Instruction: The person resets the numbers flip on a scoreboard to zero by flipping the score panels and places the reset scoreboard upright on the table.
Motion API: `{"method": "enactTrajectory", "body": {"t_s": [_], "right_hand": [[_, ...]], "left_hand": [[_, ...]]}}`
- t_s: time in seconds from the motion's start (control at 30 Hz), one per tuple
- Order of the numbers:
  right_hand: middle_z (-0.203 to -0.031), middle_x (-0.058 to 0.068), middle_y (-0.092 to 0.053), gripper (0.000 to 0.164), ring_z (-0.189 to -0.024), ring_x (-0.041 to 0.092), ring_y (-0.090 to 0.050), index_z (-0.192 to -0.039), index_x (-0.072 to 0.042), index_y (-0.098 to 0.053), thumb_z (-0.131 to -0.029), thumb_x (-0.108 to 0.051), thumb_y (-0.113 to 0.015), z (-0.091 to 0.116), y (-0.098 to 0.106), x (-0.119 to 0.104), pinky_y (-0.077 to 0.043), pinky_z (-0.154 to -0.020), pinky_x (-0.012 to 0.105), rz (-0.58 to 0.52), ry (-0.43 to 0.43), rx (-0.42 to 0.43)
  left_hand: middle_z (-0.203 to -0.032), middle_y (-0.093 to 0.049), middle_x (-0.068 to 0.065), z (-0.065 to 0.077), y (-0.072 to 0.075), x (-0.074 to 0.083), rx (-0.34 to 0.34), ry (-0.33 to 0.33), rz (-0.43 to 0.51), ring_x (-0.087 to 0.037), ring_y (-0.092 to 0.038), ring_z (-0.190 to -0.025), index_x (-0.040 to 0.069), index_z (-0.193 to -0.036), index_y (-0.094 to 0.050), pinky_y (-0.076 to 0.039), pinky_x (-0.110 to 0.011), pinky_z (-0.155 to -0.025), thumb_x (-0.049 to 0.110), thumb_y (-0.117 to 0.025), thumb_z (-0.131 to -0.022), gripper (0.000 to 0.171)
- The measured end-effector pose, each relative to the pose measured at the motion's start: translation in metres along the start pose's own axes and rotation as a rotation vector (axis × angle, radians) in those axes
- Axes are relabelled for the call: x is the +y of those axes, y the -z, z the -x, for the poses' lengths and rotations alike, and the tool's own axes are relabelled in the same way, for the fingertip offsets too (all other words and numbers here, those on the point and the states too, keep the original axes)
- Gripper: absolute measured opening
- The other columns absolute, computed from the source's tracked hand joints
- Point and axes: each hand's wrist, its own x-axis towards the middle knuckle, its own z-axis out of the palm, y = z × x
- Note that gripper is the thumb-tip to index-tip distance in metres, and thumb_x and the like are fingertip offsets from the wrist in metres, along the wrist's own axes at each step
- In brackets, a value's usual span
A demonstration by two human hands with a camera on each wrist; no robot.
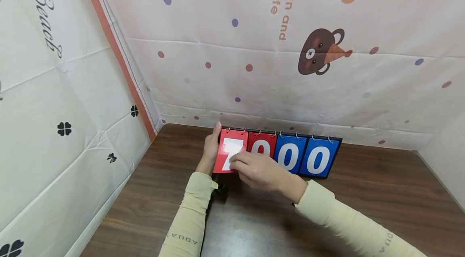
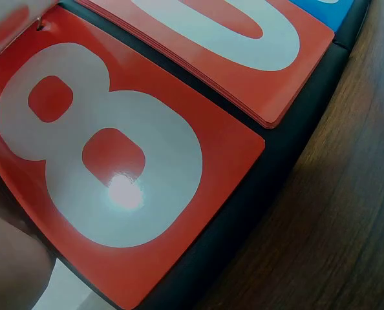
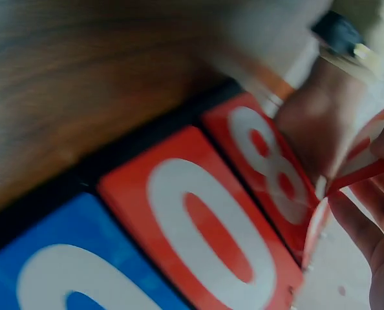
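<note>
A black flip scoreboard (image 1: 335, 158) lies tilted on the table, its number cards hung on metal rings. My left hand (image 1: 210, 148) grips the board's left end. With curled fingertips my right hand (image 1: 259, 170) pinches the lower part of the leftmost red card (image 1: 226, 150), which reads 7 in the head view. Both wrist views show a red 8 card (image 2: 172, 148) under the turned card; in the right wrist view that lifted card (image 3: 357, 152) bends between my right thumb and fingers. Beside it hangs a red 0 card (image 3: 208, 213).
Two blue 0 cards, the inner one (image 1: 289, 152) and the outer one (image 1: 317, 158), fill the board's right half. A dark wooden table (image 1: 381, 184) lies underneath. Printed cloth (image 1: 218, 87) hangs behind, and another white cloth (image 1: 72, 99) hangs at the left.
</note>
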Motion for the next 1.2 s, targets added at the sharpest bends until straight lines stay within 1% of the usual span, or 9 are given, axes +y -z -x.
{"method": "enactTrajectory", "body": {"t_s": [0.13,0.27,0.4,0.53,0.63,0.77,0.93,1.1,1.2], "right_hand": [[-0.130,0.008,-0.070,0.041,-0.117,0.020,-0.067,-0.122,-0.009,-0.070,-0.086,-0.014,-0.089,0.007,-0.016,0.002,-0.056,-0.097,0.035,0.053,-0.025,-0.100],[-0.132,0.008,-0.070,0.044,-0.120,0.022,-0.066,-0.125,-0.010,-0.070,-0.085,-0.015,-0.089,0.011,-0.028,0.008,-0.054,-0.101,0.037,0.096,-0.038,-0.141],[-0.133,0.008,-0.069,0.047,-0.123,0.023,-0.063,-0.128,-0.010,-0.070,-0.086,-0.019,-0.089,0.016,-0.039,0.017,-0.051,-0.105,0.038,0.198,-0.025,-0.195],[-0.135,0.007,-0.069,0.047,-0.126,0.023,-0.062,-0.131,-0.012,-0.070,-0.088,-0.020,-0.088,0.017,-0.048,0.023,-0.048,-0.110,0.038,0.289,-0.010,-0.255],[-0.136,0.007,-0.069,0.047,-0.126,0.023,-0.062,-0.132,-0.013,-0.070,-0.089,-0.019,-0.087,0.017,-0.051,0.025,-0.046,-0.111,0.038,0.324,0.000,-0.277],[-0.139,0.007,-0.068,0.051,-0.128,0.023,-0.061,-0.133,-0.014,-0.071,-0.086,-0.019,-0.089,0.017,-0.053,0.026,-0.045,-0.112,0.039,0.356,0.009,-0.303],[-0.143,0.008,-0.065,0.050,-0.132,0.024,-0.058,-0.132,-0.015,-0.070,-0.086,-0.017,-0.089,0.018,-0.054,0.026,-0.043,-0.115,0.041,0.387,0.024,-0.331],[-0.144,0.008,-0.064,0.048,-0.133,0.025,-0.057,-0.130,-0.015,-0.070,-0.087,-0.016,-0.089,0.020,-0.056,0.025,-0.041,-0.116,0.042,0.406,0.024,-0.339],[-0.144,0.008,-0.064,0.049,-0.133,0.025,-0.058,-0.130,-0.015,-0.070,-0.086,-0.017,-0.090,0.019,-0.055,0.024,-0.042,-0.115,0.041,0.394,0.015,-0.330]], "left_hand": [[-0.081,-0.070,-0.004,0.001,0.000,0.000,-0.012,0.009,0.004,-0.014,-0.065,-0.076,0.001,-0.097,-0.075,-0.052,-0.027,-0.069,0.059,-0.046,-0.109,0.066],[-0.082,-0.070,-0.004,0.000,0.000,-0.001,-0.023,0.026,0.036,-0.014,-0.066,-0.077,0.003,-0.095,-0.073,-0.054,-0.030,-0.072,0.059,-0.049,-0.108,0.063],[-0.085,-0.070,-0.003,0.000,0.000,-0.001,-0.025,0.028,0.058,-0.014,-0.066,-0.082,0.006,-0.092,-0.072,-0.054,-0.030,-0.076,0.057,-0.051,-0.108,0.057],[-0.087,-0.069,-0.003,0.000,0.000,0.000,-0.020,0.027,0.050,-0.015,-0.065,-0.085,0.008,-0.091,-0.071,-0.053,-0.028,-0.077,0.055,-0.051,-0.108,0.055],[-0.088,-0.069,-0.002,-0.001,0.000,0.000,-0.016,0.025,0.046,-0.015,-0.064,-0.087,0.009,-0.090,-0.071,-0.051,-0.028,-0.079,0.054,-0.051,-0.109,0.053],[-0.089,-0.070,-0.001,-0.001,0.000,0.000,-0.016,0.018,0.044,-0.015,-0.064,-0.088,0.009,-0.090,-0.072,-0.051,-0.029,-0.080,0.053,-0.050,-0.109,0.053],[-0.085,-0.070,-0.001,0.000,0.000,0.001,-0.016,0.012,0.033,-0.016,-0.063,-0.086,0.010,-0.087,-0.074,-0.051,-0.030,-0.079,0.054,-0.048,-0.110,0.055],[-0.084,-0.069,-0.001,0.000,0.000,0.002,-0.010,0.013,0.024,-0.016,-0.063,-0.086,0.010,-0.086,-0.074,-0.051,-0.031,-0.079,0.054,-0.048,-0.110,0.056],[-0.085,-0.069,-0.001,0.000,0.000,0.001,-0.015,0.013,0.027,-0.016,-0.063,-0.087,0.010,-0.087,-0.074,-0.051,-0.031,-0.080,0.053,-0.048,-0.110,0.056]]}}
